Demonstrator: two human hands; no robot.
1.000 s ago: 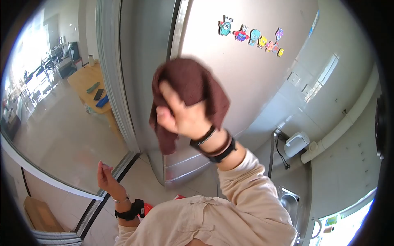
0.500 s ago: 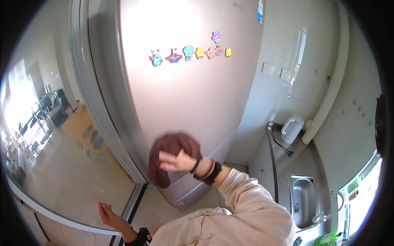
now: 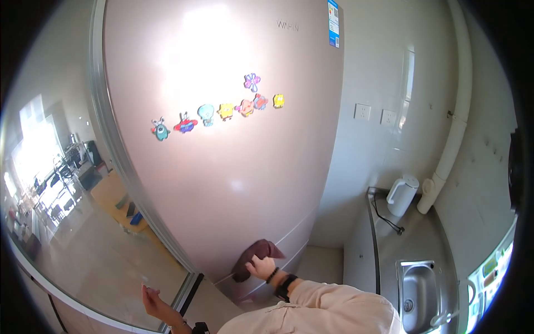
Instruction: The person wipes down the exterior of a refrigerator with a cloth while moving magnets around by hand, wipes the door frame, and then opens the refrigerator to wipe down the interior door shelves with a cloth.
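A dark maroon cloth point(image 3: 251, 256) lies against the lower part of the pinkish refrigerator door point(image 3: 222, 189). My right hand point(image 3: 260, 268) is on the cloth, fingers bent into it, pressing it near the seam between the door and the drawers below. Dark bands circle the right wrist. My left hand point(image 3: 150, 297) hangs at the lower left, in front of the glass door, away from the refrigerator; its fingers are close together, and I cannot make out whether anything is between them. Colourful cartoon magnets point(image 3: 225, 111) cross the middle of the door.
At the right, a steel counter point(image 3: 389, 245) holds a white kettle point(image 3: 403, 196) with a black cord and a sink point(image 3: 420, 295). A white pipe point(image 3: 453, 145) runs down the wall. Left of the refrigerator, a framed glass door stands before a wooden table point(image 3: 108, 192).
My right hand and the cloth have moved down to the refrigerator's lower part. The view has shifted, showing more of the door front. My left hand remains low on the left.
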